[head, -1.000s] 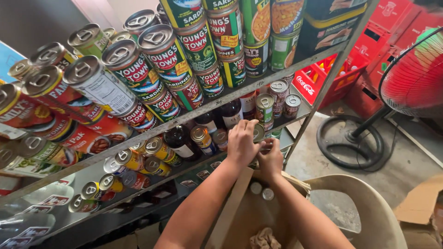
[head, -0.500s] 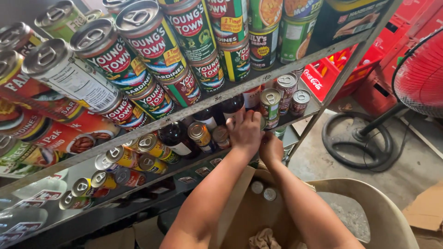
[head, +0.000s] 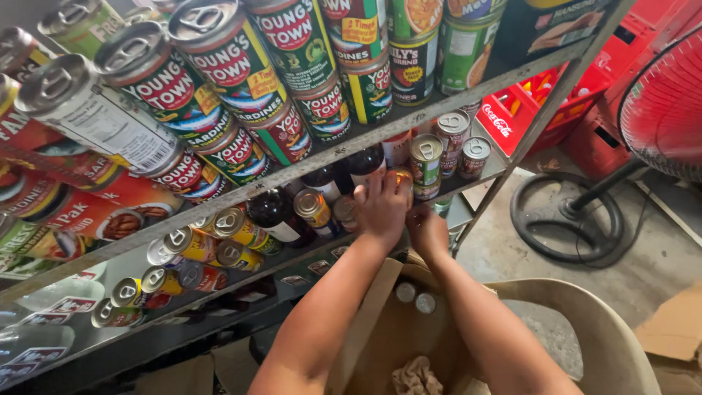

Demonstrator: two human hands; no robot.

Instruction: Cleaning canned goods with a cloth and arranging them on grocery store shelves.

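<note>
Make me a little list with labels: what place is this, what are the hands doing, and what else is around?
Place: metal shelf rack packed with cans
Left hand: reaching into the middle shelf, fingers at a small can; grip hidden
Right hand: just beside it, lower, at the shelf edge
Top shelf: large green and red cans
Middle shelf: dark bottles, small yellow cans
Below the arms: open cardboard box with two cans inside
Floor: red fan, red crates

Fan (head: pixel 669 102) cropped at right edge
</note>
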